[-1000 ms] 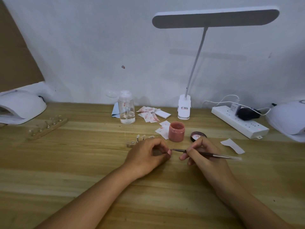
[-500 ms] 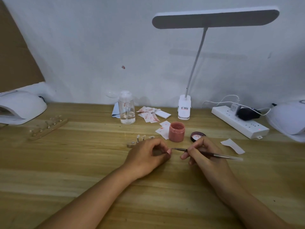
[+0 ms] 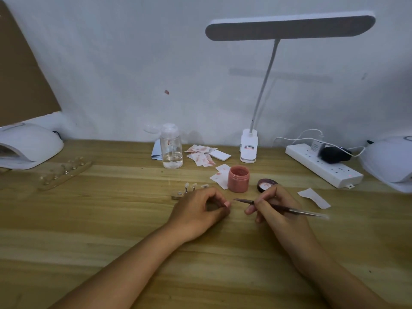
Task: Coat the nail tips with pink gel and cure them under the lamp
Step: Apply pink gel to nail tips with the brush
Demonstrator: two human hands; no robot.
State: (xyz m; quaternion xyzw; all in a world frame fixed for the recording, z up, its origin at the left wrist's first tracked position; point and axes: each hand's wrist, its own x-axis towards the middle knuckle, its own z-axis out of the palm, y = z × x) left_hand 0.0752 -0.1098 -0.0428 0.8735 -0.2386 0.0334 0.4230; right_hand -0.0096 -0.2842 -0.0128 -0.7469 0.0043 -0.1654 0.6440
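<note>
My left hand [image 3: 196, 211] rests on the wooden table and pinches a small pink nail tip [image 3: 226, 204] between thumb and fingers. My right hand [image 3: 274, 208] grips a thin gel brush [image 3: 287, 210], whose bristle end points left, a short gap from the nail tip. An open jar of pink gel [image 3: 238, 179] stands just behind the hands, its lid [image 3: 266, 185] lying to the right. A small wooden holder with nail tips on pegs [image 3: 189, 190] sits behind my left hand. White curing lamps stand at far left [image 3: 29, 148] and far right [image 3: 390, 161].
A second nail-tip holder [image 3: 64, 173] lies at left. A clear pump bottle [image 3: 171, 148], stained paper wipes [image 3: 201, 155], a desk lamp base [image 3: 248, 148], a power strip [image 3: 323, 166] and a white paper scrap [image 3: 314, 198] line the back and right.
The brush tip has drawn slightly back to the right, away from the nail tip. My left hand has stayed in place.
</note>
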